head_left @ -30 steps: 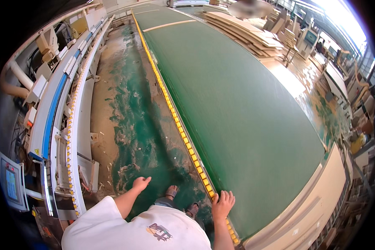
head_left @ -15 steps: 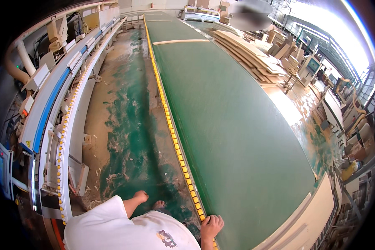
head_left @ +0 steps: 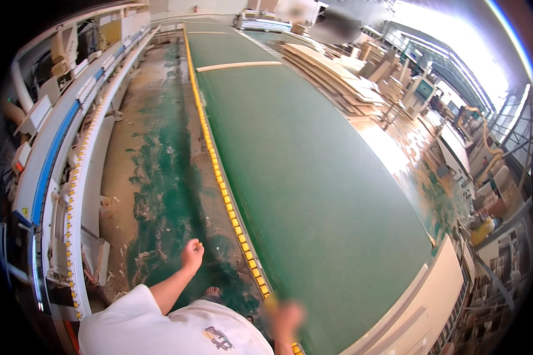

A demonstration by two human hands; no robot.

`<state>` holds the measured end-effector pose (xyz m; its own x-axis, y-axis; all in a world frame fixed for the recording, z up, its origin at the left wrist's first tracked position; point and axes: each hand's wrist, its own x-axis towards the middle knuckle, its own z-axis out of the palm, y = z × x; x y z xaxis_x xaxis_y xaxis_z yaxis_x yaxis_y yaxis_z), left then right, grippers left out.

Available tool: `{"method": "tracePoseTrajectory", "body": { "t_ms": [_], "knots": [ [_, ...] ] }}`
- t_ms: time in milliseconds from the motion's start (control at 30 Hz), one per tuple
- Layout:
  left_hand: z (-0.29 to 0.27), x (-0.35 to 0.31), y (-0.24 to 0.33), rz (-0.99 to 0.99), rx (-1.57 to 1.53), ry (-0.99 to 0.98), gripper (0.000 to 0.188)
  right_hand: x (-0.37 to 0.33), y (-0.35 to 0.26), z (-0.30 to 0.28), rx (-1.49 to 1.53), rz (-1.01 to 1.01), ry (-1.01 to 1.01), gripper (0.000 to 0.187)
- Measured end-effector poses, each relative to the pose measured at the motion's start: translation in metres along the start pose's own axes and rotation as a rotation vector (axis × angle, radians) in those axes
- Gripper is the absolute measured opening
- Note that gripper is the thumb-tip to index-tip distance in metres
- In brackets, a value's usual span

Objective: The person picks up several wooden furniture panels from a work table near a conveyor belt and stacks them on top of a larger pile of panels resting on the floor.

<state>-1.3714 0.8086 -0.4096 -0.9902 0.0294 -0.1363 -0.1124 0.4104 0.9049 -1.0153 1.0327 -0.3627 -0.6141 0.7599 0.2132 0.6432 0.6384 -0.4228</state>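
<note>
My left hand (head_left: 192,255) is raised over the floor between the machine and the belt. Its fingers are curled in, and whatever they hold, if anything, is too small to name. Smeared by motion, my right hand (head_left: 287,319) is over the near left edge of the wide green conveyor belt (head_left: 302,177), by the row of yellow rollers (head_left: 238,229). Its fingers cannot be made out. A thin pale wood strip (head_left: 240,66) lies across the belt farther away.
To the left runs a long machine with a blue rail (head_left: 54,160) and a roller edge. Pale boards (head_left: 408,307) stand at the near right of the belt. Stacked boards (head_left: 331,71) lie beyond its right side. Wet-looking green floor (head_left: 166,177) fills the aisle.
My left hand has moved up and forward with its forearm stretched out. My right hand, resting on the belt edge before, is now blurred by motion. The view has shifted slightly.
</note>
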Motion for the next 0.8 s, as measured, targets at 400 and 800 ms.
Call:
{"method": "tracePoseTrajectory", "body": {
  "t_ms": [400, 800],
  "knots": [
    [-0.058, -0.132, 0.388, 0.787, -0.73, -0.914, 0.044, 0.001, 0.002, -0.005, -0.042, 0.025, -0.008, 0.024],
    [-0.074, -0.229, 0.479, 1.234, -1.235, -1.463, 0.039, 0.003, -0.032, -0.055, 0.025, 0.003, 0.173, 0.022]
  ]
}}
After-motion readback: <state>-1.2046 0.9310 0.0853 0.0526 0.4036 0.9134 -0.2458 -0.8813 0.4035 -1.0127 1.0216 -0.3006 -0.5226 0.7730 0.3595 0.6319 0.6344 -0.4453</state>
